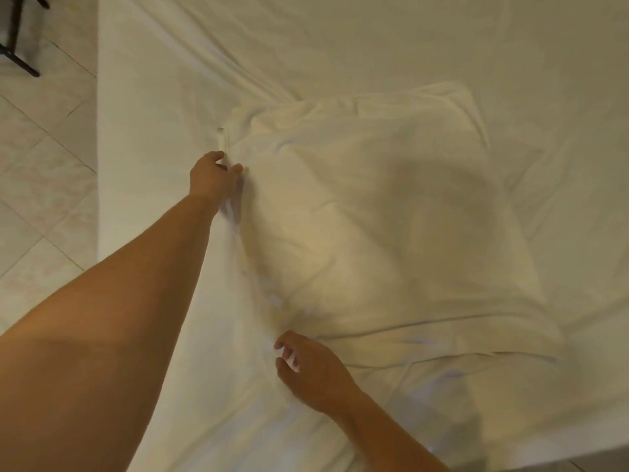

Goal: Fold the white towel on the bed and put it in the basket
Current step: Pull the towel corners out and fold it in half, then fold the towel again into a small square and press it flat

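View from the head camera, looking down. We see the towel (391, 216) spread on the bed (340, 35), white on white, its outline roughly square. It lies in the middle of the frame, with a soft ridge along its far edge and long creases near its front edge. The sheet under it runs in folds toward the upper left.

The left hand (212, 177) reaches out over the bed to the towel's left edge. Its fingers (218, 155) are curled, and thumb and forefinger pinch the cloth of that edge; a narrow white strip of the edge stands up just beyond the knuckles. The bare left forearm (119, 318) crosses the lower left of the view.

The right hand (315, 373) sits at the towel's near left corner, back upward, fingers bent inward. We note white cloth showing between those fingers, so we read it as gripping the towel at that corner.

To the left of the bed we see a pale tiled floor (44, 185), and in the upper left corner the dark legs of a piece of furniture (15, 39), too cropped for us to identify.
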Demonstrator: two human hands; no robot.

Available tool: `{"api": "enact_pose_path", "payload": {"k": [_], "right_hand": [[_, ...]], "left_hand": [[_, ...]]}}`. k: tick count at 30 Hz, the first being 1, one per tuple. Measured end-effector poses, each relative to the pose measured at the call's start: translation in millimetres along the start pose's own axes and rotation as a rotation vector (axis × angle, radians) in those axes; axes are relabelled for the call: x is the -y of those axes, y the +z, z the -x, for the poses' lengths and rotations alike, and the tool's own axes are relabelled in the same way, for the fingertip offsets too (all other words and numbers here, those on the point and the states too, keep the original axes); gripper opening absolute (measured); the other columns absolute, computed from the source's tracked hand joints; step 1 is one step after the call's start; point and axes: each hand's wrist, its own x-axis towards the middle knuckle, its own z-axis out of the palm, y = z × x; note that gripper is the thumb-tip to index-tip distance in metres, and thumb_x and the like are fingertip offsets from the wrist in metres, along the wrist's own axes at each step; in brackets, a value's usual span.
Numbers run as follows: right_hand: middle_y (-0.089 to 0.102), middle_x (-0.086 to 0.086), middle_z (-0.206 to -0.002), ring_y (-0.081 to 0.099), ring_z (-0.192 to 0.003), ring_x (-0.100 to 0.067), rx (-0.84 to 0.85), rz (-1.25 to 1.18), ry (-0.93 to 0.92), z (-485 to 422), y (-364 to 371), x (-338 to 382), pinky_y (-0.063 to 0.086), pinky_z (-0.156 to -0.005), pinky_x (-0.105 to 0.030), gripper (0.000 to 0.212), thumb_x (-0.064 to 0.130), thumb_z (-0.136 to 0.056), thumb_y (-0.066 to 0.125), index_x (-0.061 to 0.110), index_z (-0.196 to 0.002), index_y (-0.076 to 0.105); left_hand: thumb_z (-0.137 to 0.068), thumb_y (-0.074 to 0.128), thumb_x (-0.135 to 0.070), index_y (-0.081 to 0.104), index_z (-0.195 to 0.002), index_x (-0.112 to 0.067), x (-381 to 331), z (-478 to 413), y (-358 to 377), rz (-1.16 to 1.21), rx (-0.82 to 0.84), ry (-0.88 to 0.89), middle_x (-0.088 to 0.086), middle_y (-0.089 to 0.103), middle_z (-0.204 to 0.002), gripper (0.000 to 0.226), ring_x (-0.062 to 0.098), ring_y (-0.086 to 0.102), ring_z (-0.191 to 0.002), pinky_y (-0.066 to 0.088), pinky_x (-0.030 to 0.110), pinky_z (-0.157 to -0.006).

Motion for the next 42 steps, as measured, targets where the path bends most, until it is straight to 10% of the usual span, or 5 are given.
{"api": "enact_pose_path", "payload": {"k": [23, 35, 42], "right_hand": [[0.061, 0.017, -0.116, 0.063, -0.093, -0.009, -0.034, -0.076, 0.015, 70, -50, -56, 0.054, -0.091, -0.035, 0.037, 0.035, -0.094, 0.055, 0.040, -0.131, 0.055], [0.061, 0.016, -0.107, 0.061, -0.076, -0.005, -0.249, -0.124, 0.100, 134, -134, -183, 0.055, -0.073, -0.031, 0.031, 0.021, -0.095, 0.058, 0.042, -0.117, 0.058], [0.061, -0.013, -0.115, 0.061, -0.102, -0.036, -0.546, 0.156, 0.222, 162, -206, -265, 0.052, -0.087, -0.045, 0.040, -0.001, -0.081, 0.065, 0.016, -0.117, 0.064]], "left_hand": [[-0.096, 0.069, -0.039, 0.051, -0.149, -0.016, 45, 157, 4, -0.079, -0.023, -0.042, 0.009, 0.064, -0.135, 0.060, 0.029, 0.061, -0.124, 0.049, 0.039, -0.107], [-0.085, 0.078, -0.044, 0.060, -0.137, -0.010, 135, 278, 74, 0.046, -0.067, -0.357, 0.018, 0.070, -0.125, 0.064, 0.040, 0.067, -0.115, 0.054, 0.054, -0.101], [-0.087, 0.078, -0.030, 0.064, -0.125, -0.004, 152, 354, 118, 0.114, -0.204, -0.507, 0.011, 0.066, -0.114, 0.048, 0.034, 0.064, -0.112, 0.051, 0.040, -0.098]]}}
